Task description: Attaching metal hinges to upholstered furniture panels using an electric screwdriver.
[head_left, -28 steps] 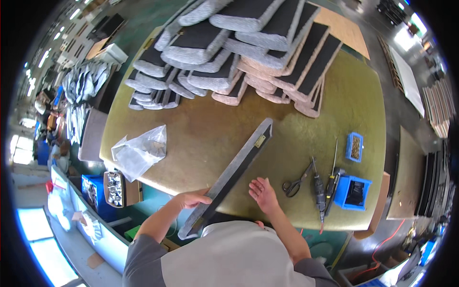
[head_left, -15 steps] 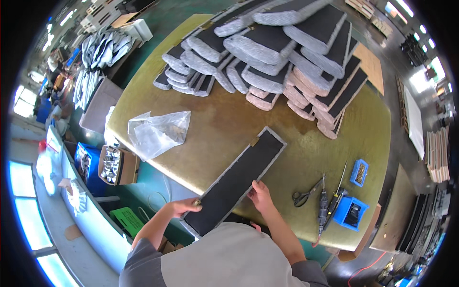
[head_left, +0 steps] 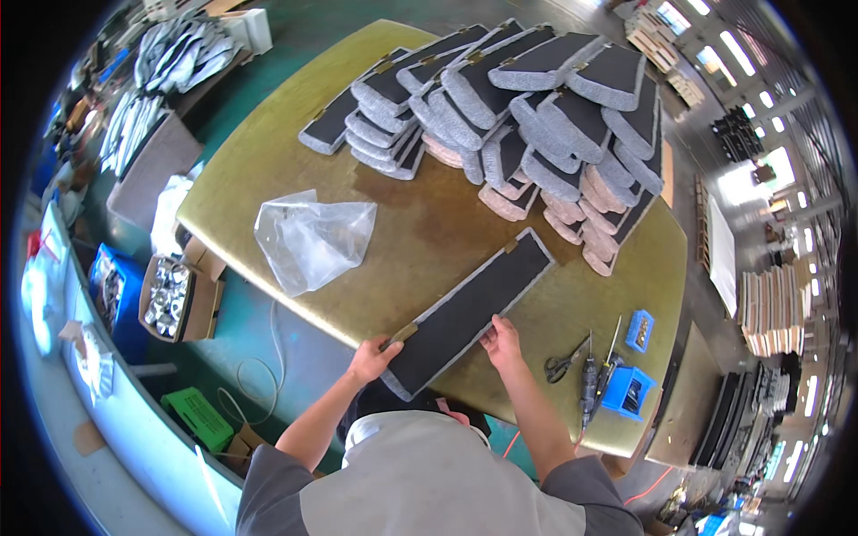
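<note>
A long upholstered panel (head_left: 474, 308) with a black back and grey plush edging lies slantwise, its near end overhanging the table (head_left: 429, 214) toward my body. A small brass-coloured bracket (head_left: 510, 244) sits on its left edge near the far end. At the near end, my left hand (head_left: 370, 359) pinches a second brass-coloured bracket (head_left: 405, 333) against the same edge. My right hand (head_left: 502, 343) grips the panel's right edge, thumb on top and the other fingers partly hidden.
Similar grey and pinkish panels (head_left: 545, 116) are piled across the table's far side. A clear plastic bag (head_left: 315, 239) lies left. To the right are scissors (head_left: 567, 359), a power screwdriver (head_left: 590, 386) and blue bins (head_left: 628, 393). A carton of metal parts (head_left: 170, 299) stands off the left edge.
The panel and both hands have shifted a little away from my body and rightward. The bracket in my left hand now sits at the panel's left edge. The whole view has turned slightly.
</note>
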